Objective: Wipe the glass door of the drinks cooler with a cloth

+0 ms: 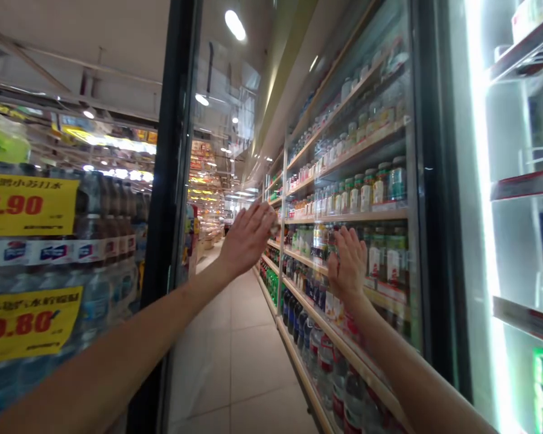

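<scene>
A glass door with a black frame (166,150) stands open across the view, and shelves of bottles show through its pane. Raised in front of the glass, my left hand (248,239) has its fingers stretched out and holds nothing; something pale and blurred shows by its fingertips. My right hand (349,265) is up too, palm towards the pane, fingers apart, with nothing in it. Whether either palm presses on the glass is hard to tell.
Lit cooler shelves (527,184) stand at the right. Stacked bottle packs (95,301) with yellow price signs (29,205) fill the left. Beyond the glass, a tiled aisle floor (248,337) runs beside long drink shelves (344,218).
</scene>
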